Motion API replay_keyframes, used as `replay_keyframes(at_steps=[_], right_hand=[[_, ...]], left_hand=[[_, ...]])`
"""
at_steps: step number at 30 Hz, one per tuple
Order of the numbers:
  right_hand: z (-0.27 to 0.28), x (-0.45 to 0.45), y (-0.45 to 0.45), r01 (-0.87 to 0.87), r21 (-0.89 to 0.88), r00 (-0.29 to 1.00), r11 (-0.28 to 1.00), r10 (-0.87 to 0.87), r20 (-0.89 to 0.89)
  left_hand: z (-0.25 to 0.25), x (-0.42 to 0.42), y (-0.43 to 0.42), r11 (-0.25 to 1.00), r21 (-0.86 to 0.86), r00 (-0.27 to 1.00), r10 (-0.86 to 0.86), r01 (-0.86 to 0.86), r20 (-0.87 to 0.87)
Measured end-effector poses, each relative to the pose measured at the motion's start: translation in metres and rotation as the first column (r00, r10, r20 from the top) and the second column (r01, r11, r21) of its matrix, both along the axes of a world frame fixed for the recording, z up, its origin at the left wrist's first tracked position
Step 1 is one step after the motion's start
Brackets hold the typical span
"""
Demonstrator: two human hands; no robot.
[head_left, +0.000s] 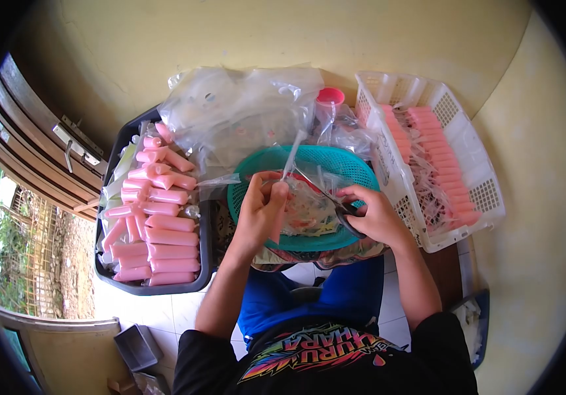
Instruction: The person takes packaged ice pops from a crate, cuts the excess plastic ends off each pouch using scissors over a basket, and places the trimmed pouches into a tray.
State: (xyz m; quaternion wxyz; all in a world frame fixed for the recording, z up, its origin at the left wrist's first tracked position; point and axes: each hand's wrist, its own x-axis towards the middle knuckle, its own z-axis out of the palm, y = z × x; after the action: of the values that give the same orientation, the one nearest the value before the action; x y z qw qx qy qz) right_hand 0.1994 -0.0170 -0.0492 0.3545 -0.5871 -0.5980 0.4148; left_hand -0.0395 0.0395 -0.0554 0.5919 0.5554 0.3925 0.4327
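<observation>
Pinching a pink-filled plastic tube [276, 227], the left hand [258, 209] holds it above the teal basket [360, 172]. Apart from it, to the tube's right, the right hand [378, 216] grips black-handled scissors [348, 216]. Fingers partly hide the tube; whether the blades touch its clear tail is unclear.

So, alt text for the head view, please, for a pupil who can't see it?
Left hand holds a pink tube, right hand scissors, above a teal basket. More tubes lie in a black tray, left, and a white crate, right.
</observation>
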Motion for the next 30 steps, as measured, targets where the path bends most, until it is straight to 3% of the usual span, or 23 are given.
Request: replay_keyframes(at_steps=[7, 9, 13, 15, 16, 18, 21, 28, 30], right_hand=[[-0.006, 0.009, -0.023, -0.052, 0.062, 0.974, 0.997, 0.064, -0.219], [-0.006, 0.013, -0.026, -0.068, -0.054, 0.969, 0.996, 0.053, -0.239], [-0.005, 0.016, -0.027, -0.07, 0.005, 0.96, 0.998, 0.069, -0.271], [0.004, 0.016, -0.026, -0.112, -0.049, 0.993, 0.992, 0.11, -0.041], [0.001, 0.018, -0.027, -0.113, -0.049, 0.993, 0.992, 0.111, -0.042], [-0.002, 0.021, -0.028, -0.199, 0.186, 0.971, 0.962, 0.169, 0.167], [0.023, 0.022, -0.033, -0.269, 0.056, 0.928, 0.961, 0.243, 0.282], [0.048, 0.019, -0.036, -0.333, -0.046, 0.858, 0.942, 0.323, 0.399], [0.038, 0.018, -0.035, -0.25, 0.011, 0.952, 0.968, 0.244, 0.185]], left_hand=[[-0.002, 0.004, 0.009, 0.998, 0.019, 0.998, 0.055, -0.055, -0.029], [-0.001, 0.008, 0.011, 0.985, 0.123, 0.988, 0.133, -0.123, -0.077], [-0.008, 0.008, 0.017, 0.962, 0.205, 0.972, 0.207, -0.181, -0.114], [-0.008, 0.008, 0.018, 0.951, 0.225, 0.962, 0.241, -0.21, -0.125], [-0.009, 0.007, 0.019, 0.951, 0.225, 0.962, 0.242, -0.21, -0.126], [-0.011, 0.006, 0.02, 0.94, 0.266, 0.954, 0.26, -0.215, -0.149], [-0.01, 0.004, 0.023, 0.923, 0.297, 0.931, 0.308, -0.243, -0.195], [-0.015, 0.003, 0.026, 0.927, 0.261, 0.927, 0.322, -0.268, -0.191], [-0.017, 0.003, 0.027, 0.933, 0.276, 0.937, 0.291, -0.233, -0.192]])
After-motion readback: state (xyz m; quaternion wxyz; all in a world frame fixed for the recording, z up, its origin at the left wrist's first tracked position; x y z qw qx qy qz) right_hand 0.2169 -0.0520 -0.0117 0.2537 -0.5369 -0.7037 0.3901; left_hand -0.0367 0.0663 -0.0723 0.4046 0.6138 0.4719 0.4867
